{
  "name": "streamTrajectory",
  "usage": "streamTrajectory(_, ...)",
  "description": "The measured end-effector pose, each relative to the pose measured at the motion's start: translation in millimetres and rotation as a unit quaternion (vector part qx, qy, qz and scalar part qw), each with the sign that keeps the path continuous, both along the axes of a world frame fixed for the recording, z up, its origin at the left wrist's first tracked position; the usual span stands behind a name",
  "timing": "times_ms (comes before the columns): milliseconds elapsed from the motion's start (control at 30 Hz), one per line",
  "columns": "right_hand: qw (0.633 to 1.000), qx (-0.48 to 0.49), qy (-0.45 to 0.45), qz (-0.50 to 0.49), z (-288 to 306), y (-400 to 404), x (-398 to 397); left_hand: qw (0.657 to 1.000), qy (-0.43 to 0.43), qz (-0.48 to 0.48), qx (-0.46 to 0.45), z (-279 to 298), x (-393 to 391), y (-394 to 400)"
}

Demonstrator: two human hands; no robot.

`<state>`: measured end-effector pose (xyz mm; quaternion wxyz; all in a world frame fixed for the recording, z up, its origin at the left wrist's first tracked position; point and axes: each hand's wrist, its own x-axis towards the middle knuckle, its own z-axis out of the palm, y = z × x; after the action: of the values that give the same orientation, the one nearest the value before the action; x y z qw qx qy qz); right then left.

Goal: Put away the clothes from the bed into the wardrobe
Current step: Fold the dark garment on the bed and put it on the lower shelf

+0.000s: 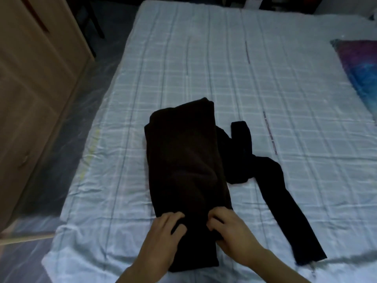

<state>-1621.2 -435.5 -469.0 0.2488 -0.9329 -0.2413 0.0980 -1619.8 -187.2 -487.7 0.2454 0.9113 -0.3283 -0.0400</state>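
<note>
A dark brown folded garment (183,160) lies lengthwise on the checked pale-blue bed (224,68). Both hands rest on its near end. My left hand (163,235) lies on the cloth with fingers curled into a fold. My right hand (230,227) pinches the cloth beside it. A black pair of tights or leggings (273,190) lies spread to the right of the brown garment, partly tucked under it. The wooden wardrobe (30,88) stands at the left, its doors closed.
A purple and blue pillow (361,70) sits at the bed's right edge. Between bed and wardrobe runs a strip of floor under shiny plastic sheeting (81,123). Dark furniture stands at the far end.
</note>
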Motion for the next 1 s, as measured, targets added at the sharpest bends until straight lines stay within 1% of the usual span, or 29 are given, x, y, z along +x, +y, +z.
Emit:
streamTrajectory(67, 1.000, -0.013, 0.012, -0.014, -26.3, 1.9, -6.8, 1.000, 0.015, 0.005, 0.004, -28.1, -3.3, -2.0)
streamTrajectory(167, 0.998, -0.053, 0.042, -0.020, -50.0, 4.5, -8.0, 0.996, 0.074, -0.016, 0.038, -59.9, -1.1, -1.8)
streamTrajectory(233, 0.995, -0.068, 0.068, -0.030, -53.6, 5.5, -4.1, 0.995, 0.063, -0.046, 0.068, -72.6, 0.4, -0.9)
streamTrajectory(300, 0.993, -0.059, 0.082, -0.060, -47.1, 8.9, 7.7, 0.997, 0.050, -0.032, 0.049, -72.0, 5.6, 0.3)
streamTrajectory(367, 0.990, -0.007, 0.098, -0.105, -31.4, 14.0, 30.5, 0.999, 0.034, 0.030, -0.011, -51.8, 26.1, 3.5)
streamTrajectory(400, 0.988, 0.024, 0.083, -0.131, -22.7, 16.0, 46.4, 0.997, 0.015, 0.065, -0.043, -38.7, 44.2, 6.3)
streamTrajectory(467, 0.981, 0.069, 0.023, -0.178, -5.0, 20.1, 86.8, 0.990, -0.022, 0.115, -0.083, -16.4, 89.9, 15.4)
streamTrajectory(500, 0.977, 0.083, -0.008, -0.195, 2.5, 21.9, 109.3, 0.987, -0.032, 0.133, -0.083, -7.7, 116.5, 19.9)
streamTrajectory(567, 0.970, 0.087, -0.063, -0.217, 18.1, 26.7, 155.8, 0.985, -0.025, 0.156, -0.063, 6.0, 168.2, 28.6)
streamTrajectory(667, 0.969, 0.059, -0.119, -0.208, 33.3, 36.0, 219.1, 0.987, -0.014, 0.151, -0.052, 18.6, 232.1, 35.3)
streamTrajectory(800, 0.975, -0.015, -0.148, -0.162, 42.8, 48.4, 291.5, 0.990, -0.008, 0.138, -0.027, 23.8, 300.3, 34.8)
streamTrajectory(900, 0.983, -0.114, -0.104, -0.096, 39.0, 53.5, 341.1, 0.990, 0.050, 0.127, 0.041, 21.0, 344.2, 31.6)
streamTrajectory(1000, 0.977, -0.210, -0.012, -0.034, 25.7, 52.9, 379.4, 0.979, 0.132, 0.081, 0.132, 17.3, 381.6, 25.2)
